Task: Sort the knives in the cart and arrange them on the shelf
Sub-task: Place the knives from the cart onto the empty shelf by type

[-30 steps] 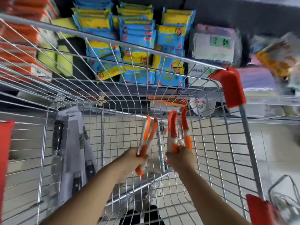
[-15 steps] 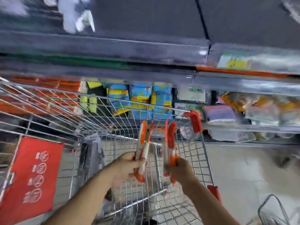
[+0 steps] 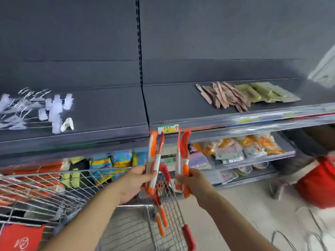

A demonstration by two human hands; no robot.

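Shelf [image 3: 108, 113], dark grey, runs across the view beyond the cart [image 3: 54, 187]. Cart is silver wire with red corner caps, and we see a red sign [image 3: 20, 238] on its near end. Right of the cart, on the floor, sits a red bag [image 3: 319, 183], blurred.

On the shelf, up and right of the cart, we note a fanned pile of brown knives [image 3: 224, 96], with green packets [image 3: 262, 93] touching its right side. Up and left of the cart, wire hooks [image 3: 36, 109] with clear tags lie on the same shelf. Lower boards behind the cart carry blue-yellow packets [image 3: 112, 163]; further right of the cart are orange and white packs [image 3: 235, 149].

Left hand [image 3: 135, 183] is over the cart's far right corner, fingers curled round an orange-and-white knife bunch [image 3: 153, 156] held upright. Right hand [image 3: 194, 180], just right of that corner, grips a second orange-and-white bunch [image 3: 184, 154], also upright. We cannot tell the count in either. The bunches are near each other, not touching.

Inside the cart, against its right wall, we see more orange-handled knives [image 3: 161, 220], blurred.

Price tag [image 3: 167, 128], yellow-green, sits on the shelf edge above the cart's far right corner, between the top ends of the two bunches.
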